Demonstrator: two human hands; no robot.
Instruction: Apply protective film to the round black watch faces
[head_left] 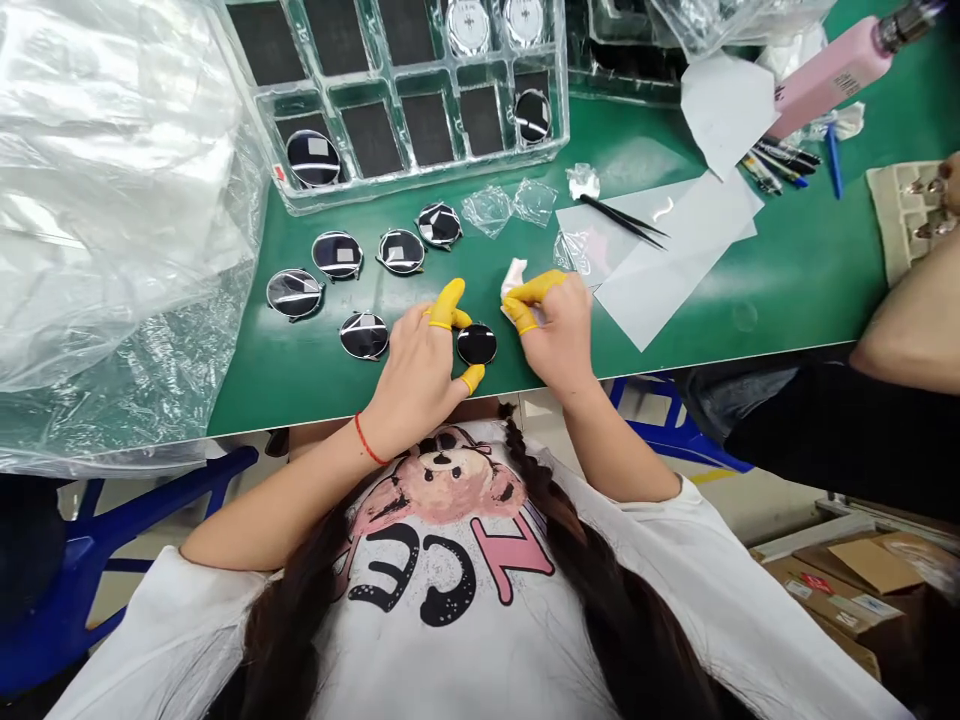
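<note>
A round watch head (477,345) with a black glass face lies on the green table near its front edge. My left hand (420,355), with yellow finger cots, grips its rim between the thumb below and a finger above. Just to the right, my right hand (553,325) pinches a white wipe (514,275) in its yellow-covered fingertips, apart from the watch head. Several other dark watch heads lie face up to the left, among them one (364,335) beside my left hand and another (295,293) farthest left.
At the back stands a clear compartment tray (420,165) with several watch heads. Black tweezers (624,220) and white sheets (675,265) lie to the right. Plastic bags (112,200) cover the left side. Pens (780,165), a pink bottle (832,75) and another person's arm (911,325) are at right.
</note>
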